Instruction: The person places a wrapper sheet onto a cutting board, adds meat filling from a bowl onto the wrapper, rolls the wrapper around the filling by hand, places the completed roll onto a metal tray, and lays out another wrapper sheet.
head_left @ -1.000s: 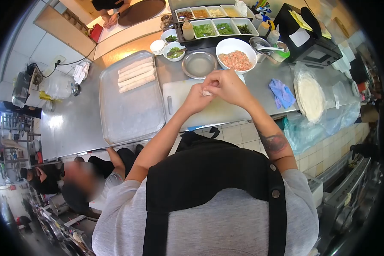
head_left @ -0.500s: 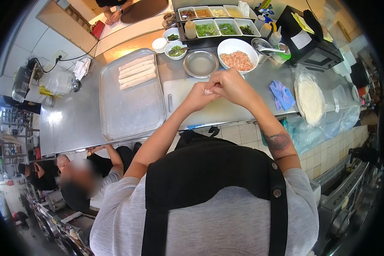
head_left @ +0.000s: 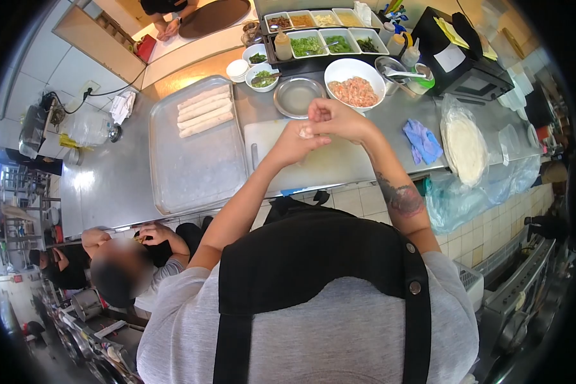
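My left hand (head_left: 292, 146) is closed around a small pale, pinkish-white piece (head_left: 306, 131), too small and too covered to name. Against it is my right hand (head_left: 342, 120), thumb side at the piece and its other fingers curled just above. Both hands are over a white cutting board (head_left: 272, 131). Beyond them stand a round metal bowl (head_left: 288, 110) with liquid and a white bowl (head_left: 335, 70) of raw, pink chopped filling (head_left: 357, 93). Several long pale rolls (head_left: 205, 114) lie side by side on a metal tray (head_left: 198, 173) to the left.
Containers of chopped greens (head_left: 307, 46) line the back. A blue cloth (head_left: 422, 142) and a bagged stack of flat round wrappers (head_left: 465, 150) lie to the right, near a microwave (head_left: 473, 73). Another person (head_left: 125, 265) is at lower left; another's hands (head_left: 169, 29) show at the top.
My right hand's fingers have lifted and loosened a little from my left hand, and more of the pale piece shows. The person at lower left has raised their hands.
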Demonstrator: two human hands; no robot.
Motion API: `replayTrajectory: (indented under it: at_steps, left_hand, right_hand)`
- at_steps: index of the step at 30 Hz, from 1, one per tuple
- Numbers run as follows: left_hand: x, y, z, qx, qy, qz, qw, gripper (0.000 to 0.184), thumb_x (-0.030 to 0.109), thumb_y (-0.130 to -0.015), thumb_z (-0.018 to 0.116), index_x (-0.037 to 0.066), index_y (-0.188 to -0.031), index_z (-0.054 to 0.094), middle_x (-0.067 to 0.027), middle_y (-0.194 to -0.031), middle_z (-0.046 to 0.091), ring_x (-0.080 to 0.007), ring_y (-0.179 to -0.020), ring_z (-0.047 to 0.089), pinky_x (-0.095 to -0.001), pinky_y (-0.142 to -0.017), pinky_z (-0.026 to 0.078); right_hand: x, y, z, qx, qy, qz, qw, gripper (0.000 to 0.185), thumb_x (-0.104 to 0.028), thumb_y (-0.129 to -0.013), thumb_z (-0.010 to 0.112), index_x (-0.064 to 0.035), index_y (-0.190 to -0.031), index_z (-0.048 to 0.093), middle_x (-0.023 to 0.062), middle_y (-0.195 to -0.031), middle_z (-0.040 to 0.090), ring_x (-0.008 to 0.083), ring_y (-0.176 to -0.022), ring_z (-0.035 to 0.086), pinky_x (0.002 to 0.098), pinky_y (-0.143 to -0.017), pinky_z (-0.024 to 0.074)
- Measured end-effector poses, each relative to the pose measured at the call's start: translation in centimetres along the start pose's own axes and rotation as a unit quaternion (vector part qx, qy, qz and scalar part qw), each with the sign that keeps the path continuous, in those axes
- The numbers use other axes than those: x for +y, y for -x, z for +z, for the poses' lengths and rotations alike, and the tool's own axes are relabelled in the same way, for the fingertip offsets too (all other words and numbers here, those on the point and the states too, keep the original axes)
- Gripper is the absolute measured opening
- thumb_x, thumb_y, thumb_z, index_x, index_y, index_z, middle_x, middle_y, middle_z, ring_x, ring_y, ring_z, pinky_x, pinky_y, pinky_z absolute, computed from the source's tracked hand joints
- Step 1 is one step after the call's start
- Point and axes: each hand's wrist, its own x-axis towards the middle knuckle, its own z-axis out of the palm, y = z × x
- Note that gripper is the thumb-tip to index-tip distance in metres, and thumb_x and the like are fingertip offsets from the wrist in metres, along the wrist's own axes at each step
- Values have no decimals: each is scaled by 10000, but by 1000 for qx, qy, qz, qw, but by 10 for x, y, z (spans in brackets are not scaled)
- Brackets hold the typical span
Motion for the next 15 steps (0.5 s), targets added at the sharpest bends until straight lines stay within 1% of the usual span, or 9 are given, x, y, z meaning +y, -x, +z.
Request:
replayTrajectory:
  at_steps: [1,2,3,5,7,8,11,13,15]
  left_hand:
    - [6,2,-2,30,37,-5,999,87,112,-853,674,31,-857,644,6,-733,602,-68,-668,535,-231,-632,435]
    - [-4,-1,-11,33,37,-4,999,87,112,-853,674,31,-857,644,6,-733,602,-68,-668,535,-231,-632,435]
    - [-23,-8,-25,49,85,23,995,96,121,-874,651,39,-841,615,-5,-724,585,-87,-667,533,-248,-641,450]
    - [-41,-13,-38,68,132,50,988,118,130,-895,629,46,-825,585,-15,-715,568,-107,-665,531,-266,-651,466]
    - [-44,-15,-46,149,323,89,930,98,102,-873,646,76,-824,566,-38,-684,569,-138,-605,537,-302,-610,489]
    - [-42,-16,-49,152,322,90,930,98,102,-873,646,76,-824,566,-38,-684,569,-138,-605,537,-302,-610,489]
    - [-44,-11,-53,277,430,70,856,113,124,-878,649,58,-892,558,-56,-736,569,-173,-629,547,-339,-628,500]
    - [-52,-10,-44,357,414,-48,836,130,139,-896,626,45,-930,543,-56,-754,564,-181,-680,552,-356,-686,503]
    - [-88,-7,-40,319,461,-68,825,142,138,-917,590,36,-983,518,-74,-824,561,-196,-762,564,-387,-746,508]
  right_hand:
    - [5,4,10,38,-246,-20,968,358,-200,-708,769,-37,-980,603,-2,-790,586,134,-873,614,264,-777,482]
    - [12,7,21,72,-475,-38,876,356,-181,-745,750,-30,-1031,601,4,-827,607,138,-887,613,270,-806,486]
    - [26,6,35,68,-475,-38,876,356,-181,-745,750,-30,-1031,601,4,-827,607,138,-887,613,270,-806,486]
    - [60,3,63,90,-255,-106,957,433,-132,-728,761,-34,-1120,608,40,-895,658,145,-821,633,312,-746,517]
    - [74,0,80,75,-207,-63,973,424,-117,-723,760,-31,-1113,618,57,-904,674,163,-805,645,322,-741,517]
    - [68,-1,82,63,-159,-17,985,416,-102,-719,759,-29,-1107,627,75,-913,690,182,-789,657,333,-736,517]
    - [48,-7,73,85,-45,-3,995,382,-131,-702,771,-32,-1053,657,111,-865,699,231,-750,670,360,-716,517]
    - [39,-17,70,84,13,-26,996,370,-148,-695,774,-44,-1035,670,126,-843,695,246,-758,673,364,-716,516]
    - [32,-25,69,82,72,-53,993,359,-165,-688,777,-56,-1017,683,142,-820,691,260,-766,676,367,-716,514]
